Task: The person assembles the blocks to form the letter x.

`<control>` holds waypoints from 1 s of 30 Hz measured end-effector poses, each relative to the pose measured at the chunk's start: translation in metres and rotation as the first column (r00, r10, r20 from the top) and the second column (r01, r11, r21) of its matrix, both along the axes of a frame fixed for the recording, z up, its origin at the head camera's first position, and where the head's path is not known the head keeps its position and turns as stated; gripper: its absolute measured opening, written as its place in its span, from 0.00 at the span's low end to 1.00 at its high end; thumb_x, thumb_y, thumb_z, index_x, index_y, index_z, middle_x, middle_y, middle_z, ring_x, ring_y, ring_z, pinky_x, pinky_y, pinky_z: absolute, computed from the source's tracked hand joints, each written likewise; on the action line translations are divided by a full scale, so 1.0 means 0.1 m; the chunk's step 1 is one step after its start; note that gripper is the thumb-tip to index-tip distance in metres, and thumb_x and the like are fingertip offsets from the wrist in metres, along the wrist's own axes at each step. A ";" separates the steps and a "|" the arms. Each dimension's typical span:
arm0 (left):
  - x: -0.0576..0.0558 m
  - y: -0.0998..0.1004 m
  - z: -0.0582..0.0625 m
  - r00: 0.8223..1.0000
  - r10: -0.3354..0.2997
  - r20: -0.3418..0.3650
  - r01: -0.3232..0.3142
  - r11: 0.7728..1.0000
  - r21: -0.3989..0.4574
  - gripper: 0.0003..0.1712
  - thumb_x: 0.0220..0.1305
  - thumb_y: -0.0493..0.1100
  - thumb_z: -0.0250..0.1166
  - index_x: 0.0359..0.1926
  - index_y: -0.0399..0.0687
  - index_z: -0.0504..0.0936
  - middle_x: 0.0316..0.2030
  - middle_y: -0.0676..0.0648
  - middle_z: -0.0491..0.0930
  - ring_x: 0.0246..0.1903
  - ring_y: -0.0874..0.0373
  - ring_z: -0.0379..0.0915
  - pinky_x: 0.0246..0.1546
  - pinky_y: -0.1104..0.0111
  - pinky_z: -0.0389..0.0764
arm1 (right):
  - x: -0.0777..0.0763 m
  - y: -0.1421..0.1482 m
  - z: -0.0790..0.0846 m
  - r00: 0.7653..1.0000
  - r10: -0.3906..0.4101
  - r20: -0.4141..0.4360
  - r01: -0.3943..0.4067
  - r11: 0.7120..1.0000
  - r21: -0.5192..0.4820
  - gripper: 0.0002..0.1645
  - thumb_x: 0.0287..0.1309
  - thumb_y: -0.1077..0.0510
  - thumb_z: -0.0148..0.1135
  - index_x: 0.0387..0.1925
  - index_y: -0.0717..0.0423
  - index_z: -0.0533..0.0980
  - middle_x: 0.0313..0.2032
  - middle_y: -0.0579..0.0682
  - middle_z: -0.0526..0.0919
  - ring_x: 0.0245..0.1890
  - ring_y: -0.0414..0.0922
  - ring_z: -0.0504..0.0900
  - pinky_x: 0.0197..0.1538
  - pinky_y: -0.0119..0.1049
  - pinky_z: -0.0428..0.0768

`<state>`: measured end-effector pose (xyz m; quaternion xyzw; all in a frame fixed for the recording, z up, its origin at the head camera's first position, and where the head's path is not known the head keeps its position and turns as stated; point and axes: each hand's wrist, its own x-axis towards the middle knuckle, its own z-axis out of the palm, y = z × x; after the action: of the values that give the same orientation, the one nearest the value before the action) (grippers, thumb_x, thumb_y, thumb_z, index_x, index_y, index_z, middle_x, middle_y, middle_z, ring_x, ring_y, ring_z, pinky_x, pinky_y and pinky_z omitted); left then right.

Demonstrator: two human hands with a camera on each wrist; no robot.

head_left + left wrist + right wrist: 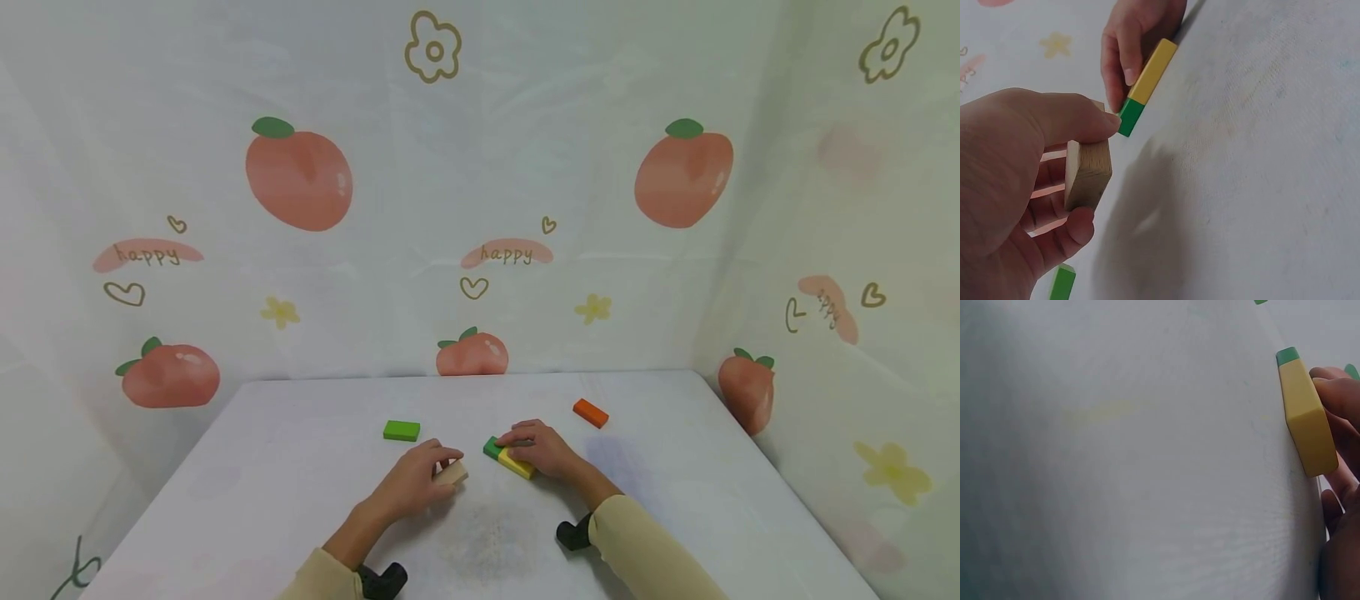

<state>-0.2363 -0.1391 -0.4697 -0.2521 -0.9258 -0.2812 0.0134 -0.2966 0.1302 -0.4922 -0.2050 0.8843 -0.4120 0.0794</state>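
My left hand (416, 482) pinches a plain wooden block (451, 473) between thumb and fingers. In the left wrist view that block (1089, 170) is held tilted, with a shadow on the tabletop beside it. To its right, my right hand (542, 448) grips a yellow block (517, 463), its fingertips along the block's far side. A dark green block (492, 447) sits end to end with the yellow one, in line with it. The right wrist view shows the yellow block (1310, 428) with thumb and fingers against it and the green end beyond.
A light green block (402, 431) lies on the white table (300, 467) at the back left. An orange block (591, 413) lies at the back right. Behind the table hangs a patterned cloth (390, 208), which also runs along the right side.
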 end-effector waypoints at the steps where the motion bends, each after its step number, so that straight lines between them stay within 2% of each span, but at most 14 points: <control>1: 0.00 0.01 0.00 1.000 0.006 0.001 -0.006 1.000 0.004 0.25 0.53 0.42 0.69 0.54 0.46 0.82 0.34 0.58 0.73 0.30 0.65 0.67 0.32 0.70 0.72 | 0.00 0.00 0.00 1.000 0.000 -0.001 0.000 1.000 0.005 0.14 0.63 0.58 0.61 0.46 0.42 0.85 0.56 0.51 0.76 0.62 0.54 0.67 0.59 0.57 0.67; 9: -0.03 0.08 -0.02 0.999 0.032 0.010 -0.032 0.999 0.035 0.25 0.54 0.43 0.70 0.55 0.46 0.82 0.35 0.57 0.73 0.31 0.63 0.67 0.33 0.69 0.72 | 0.00 0.00 0.00 1.000 0.013 -0.005 -0.013 1.000 0.000 0.14 0.64 0.59 0.60 0.47 0.43 0.85 0.56 0.50 0.76 0.62 0.54 0.67 0.59 0.57 0.66; 17: -0.06 0.12 -0.11 0.996 0.080 0.032 -0.080 0.997 -0.006 0.25 0.54 0.43 0.71 0.55 0.48 0.82 0.35 0.57 0.73 0.31 0.63 0.68 0.33 0.68 0.72 | -0.01 0.00 0.00 1.000 0.009 0.004 -0.009 1.000 0.006 0.14 0.64 0.59 0.61 0.46 0.42 0.85 0.56 0.51 0.76 0.62 0.54 0.67 0.59 0.57 0.66; 23: -0.08 0.15 -0.13 0.990 0.115 0.079 -0.118 0.992 0.039 0.24 0.55 0.44 0.71 0.54 0.47 0.82 0.36 0.56 0.75 0.33 0.61 0.69 0.36 0.66 0.74 | -0.01 0.00 0.00 1.000 0.025 0.008 -0.025 1.000 -0.012 0.14 0.64 0.59 0.60 0.47 0.42 0.85 0.54 0.48 0.78 0.62 0.54 0.66 0.60 0.58 0.65; 30: -0.11 0.20 -0.12 0.987 0.131 0.097 -0.137 0.989 0.063 0.23 0.55 0.45 0.70 0.53 0.45 0.82 0.37 0.54 0.76 0.34 0.60 0.70 0.36 0.65 0.74 | -0.02 0.00 -0.01 0.999 0.034 -0.007 -0.034 0.999 -0.016 0.14 0.64 0.60 0.60 0.47 0.43 0.85 0.52 0.46 0.80 0.62 0.54 0.66 0.60 0.58 0.65</control>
<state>-0.2476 -0.1186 -0.4815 -0.1754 -0.9301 -0.3228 -0.0017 -0.2985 0.1301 -0.4932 -0.2220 0.8775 -0.4172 0.0818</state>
